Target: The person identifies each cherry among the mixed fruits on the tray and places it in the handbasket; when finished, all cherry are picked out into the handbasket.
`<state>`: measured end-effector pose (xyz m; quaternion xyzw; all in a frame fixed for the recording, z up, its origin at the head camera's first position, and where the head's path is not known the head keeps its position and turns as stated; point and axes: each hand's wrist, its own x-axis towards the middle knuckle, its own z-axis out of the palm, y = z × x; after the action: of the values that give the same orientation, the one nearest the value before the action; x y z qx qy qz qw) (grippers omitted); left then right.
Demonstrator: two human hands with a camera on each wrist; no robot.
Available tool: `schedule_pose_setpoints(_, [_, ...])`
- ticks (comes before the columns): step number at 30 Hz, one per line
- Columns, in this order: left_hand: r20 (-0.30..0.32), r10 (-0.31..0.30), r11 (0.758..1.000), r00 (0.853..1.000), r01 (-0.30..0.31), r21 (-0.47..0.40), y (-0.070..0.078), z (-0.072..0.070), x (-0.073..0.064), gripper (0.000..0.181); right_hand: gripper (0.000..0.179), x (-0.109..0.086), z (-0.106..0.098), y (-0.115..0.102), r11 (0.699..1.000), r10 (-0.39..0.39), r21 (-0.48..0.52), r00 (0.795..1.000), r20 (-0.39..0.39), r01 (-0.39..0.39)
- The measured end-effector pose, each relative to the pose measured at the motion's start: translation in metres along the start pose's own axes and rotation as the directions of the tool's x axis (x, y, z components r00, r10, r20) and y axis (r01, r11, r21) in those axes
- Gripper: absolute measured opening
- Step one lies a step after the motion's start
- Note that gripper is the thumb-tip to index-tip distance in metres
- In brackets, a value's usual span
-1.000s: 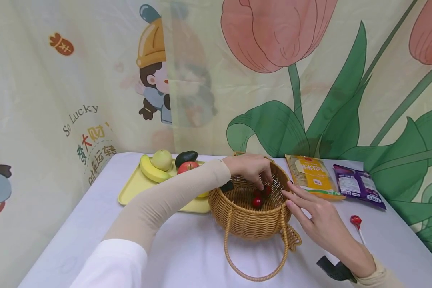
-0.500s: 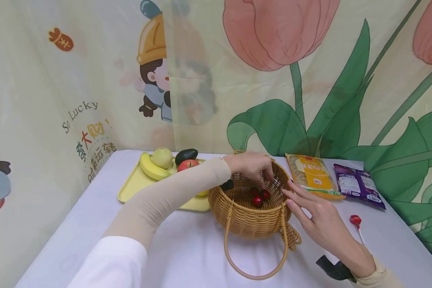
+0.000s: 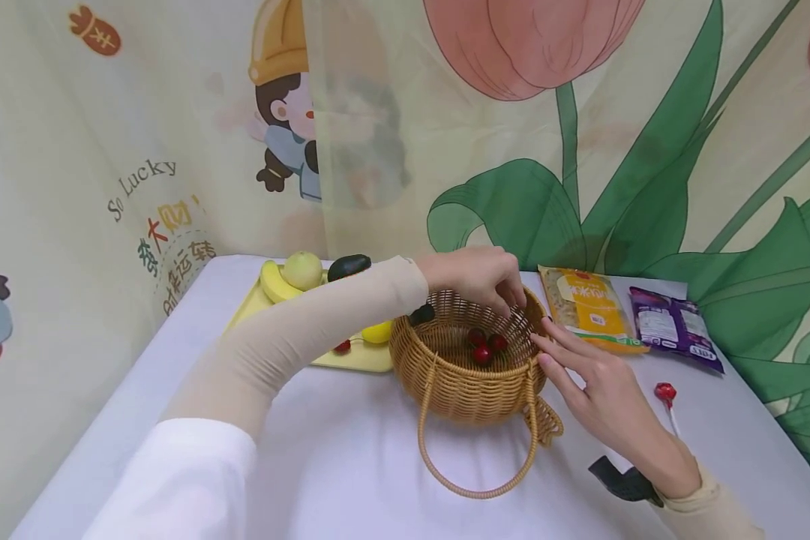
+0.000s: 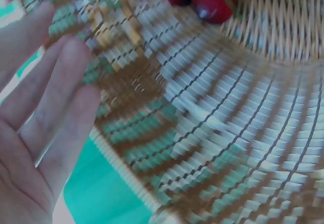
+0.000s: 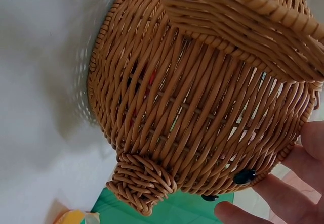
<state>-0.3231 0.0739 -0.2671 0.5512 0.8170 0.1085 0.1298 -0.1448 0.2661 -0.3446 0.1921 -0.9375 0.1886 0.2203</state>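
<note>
- Head: the left hand (image 3: 478, 276), fingers loosely bent and empty, hovers over the wicker basket (image 3: 469, 396); three cherries (image 3: 482, 355) lie inside the basket; the right hand (image 3: 601, 386) touches its right rim, fingers extended.
- Left wrist: empty fingers, apart from the cherries.
- Right wrist: fingers at the basket's rim.

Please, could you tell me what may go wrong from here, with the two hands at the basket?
1. If the left hand bumps the basket, it might shift, because the right hand seems only to rest against it, not grip it.
2. The left sleeve reaches across the yellow tray, so lowering it could push the banana.
3. The handle hangs toward the person; catching it could jerk the basket and roll the cherries inside.
</note>
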Motion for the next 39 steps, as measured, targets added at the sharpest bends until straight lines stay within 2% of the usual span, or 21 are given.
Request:
schedule_pose_setpoints(5, [-0.079, -0.016, 1.000, 0.997, 0.017, 0.020, 0.002, -0.025, -0.025, 0.030, 0.037, 0.001, -0.002, 0.001, 1.000, 0.009, 0.004, 1.000, 0.012, -0.009])
schedule_pose_setpoints(8, [-0.161, -0.026, 0.999, 0.987, 0.029, 0.018, -0.004, -0.039, -0.047, 0.028, 0.038, 0.001, -0.002, 0.001, 1.000, 0.010, 0.005, 1.000, 0.015, -0.010])
schedule_pose_setpoints(12, [-0.265, -0.077, 0.996, 0.961, 0.063, -0.062, -0.019, -0.046, -0.088, 0.028, 0.037, 0.001, 0.000, 0.001, 1.000, 0.001, 0.008, 1.000, 0.010, -0.001])
schedule_pose_setpoints(15, [-0.320, -0.175, 0.983, 0.931, 0.148, -0.107, -0.037, -0.043, -0.127, 0.029, 0.037, 0.002, 0.001, 0.000, 1.000, -0.002, 0.008, 1.000, 0.009, 0.002])
schedule_pose_setpoints(17, [-0.347, -0.260, 0.965, 0.901, 0.232, -0.121, -0.050, -0.036, -0.156, 0.029, 0.038, 0.002, 0.001, 0.000, 1.000, -0.003, 0.009, 1.000, 0.010, 0.003])
schedule_pose_setpoints(19, [-0.367, -0.347, 0.938, 0.863, 0.313, -0.150, -0.064, -0.024, -0.185, 0.029, 0.038, 0.003, 0.000, 0.000, 1.000, -0.002, 0.008, 1.000, 0.011, 0.002])
schedule_pose_setpoints(22, [-0.385, -0.469, 0.883, 0.795, 0.426, -0.197, -0.081, -0.001, -0.225, 0.030, 0.039, 0.003, 0.000, 0.001, 1.000, -0.001, 0.009, 1.000, 0.011, 0.001])
schedule_pose_setpoints(25, [-0.378, -0.574, 0.819, 0.727, 0.524, -0.235, -0.094, 0.029, -0.259, 0.030, 0.039, 0.003, -0.002, 0.001, 1.000, 0.000, 0.009, 1.000, 0.011, 0.000])
schedule_pose_setpoints(26, [-0.368, -0.600, 0.799, 0.710, 0.551, -0.241, -0.098, 0.039, -0.268, 0.030, 0.039, 0.004, -0.002, 0.001, 1.000, -0.001, 0.009, 1.000, 0.008, 0.001])
schedule_pose_setpoints(28, [-0.353, -0.632, 0.774, 0.690, 0.587, -0.236, -0.103, 0.058, -0.282, 0.031, 0.039, 0.004, -0.003, 0.002, 1.000, 0.000, 0.006, 1.000, 0.006, 0.000])
schedule_pose_setpoints(30, [-0.346, -0.644, 0.763, 0.682, 0.606, -0.226, -0.106, 0.075, -0.289, 0.032, 0.039, 0.004, -0.004, 0.003, 1.000, 0.001, 0.007, 1.000, 0.003, -0.001])
schedule_pose_setpoints(31, [-0.348, -0.642, 0.764, 0.683, 0.607, -0.218, -0.107, 0.082, -0.290, 0.033, 0.040, 0.005, -0.005, 0.003, 1.000, 0.003, 0.008, 1.000, 0.003, -0.003])
schedule_pose_setpoints(35, [-0.368, -0.621, 0.778, 0.692, 0.599, -0.186, -0.110, 0.101, -0.286, 0.035, 0.040, 0.006, -0.005, 0.004, 1.000, 0.009, 0.013, 1.000, 0.017, -0.009])
schedule_pose_setpoints(39, [-0.389, -0.586, 0.798, 0.711, 0.589, -0.128, -0.108, 0.108, -0.277, 0.034, 0.040, 0.005, -0.002, 0.003, 1.000, 0.008, 0.016, 1.000, 0.025, -0.008])
